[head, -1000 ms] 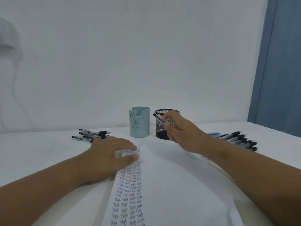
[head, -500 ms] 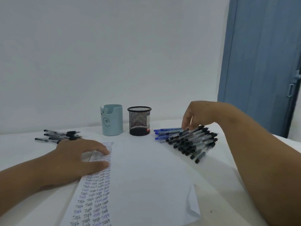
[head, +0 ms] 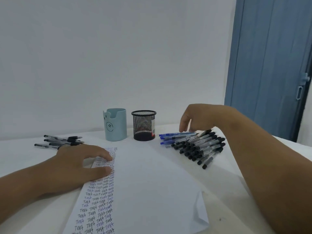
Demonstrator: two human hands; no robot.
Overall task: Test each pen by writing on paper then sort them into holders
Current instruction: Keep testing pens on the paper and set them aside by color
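My left hand lies flat, fingers spread, on the left part of a white paper sheet with columns of handwritten "Test". My right hand hangs over a pile of black-capped pens at the right. Its fingers point down and pinch one black pen, whose end is tilted up off the pile. Several blue pens lie at the pile's far side. Behind the paper stand a light blue holder and a black mesh holder.
Another small group of black pens lies at the far left of the white table, just beyond my left hand. The paper's near right corner is curled up. A white wall is behind the table and a blue door stands at the right.
My right hand left the black mesh holder, moved right to the pen pile and now lifts one pen's end. The view turned right. My left hand stayed on the paper.
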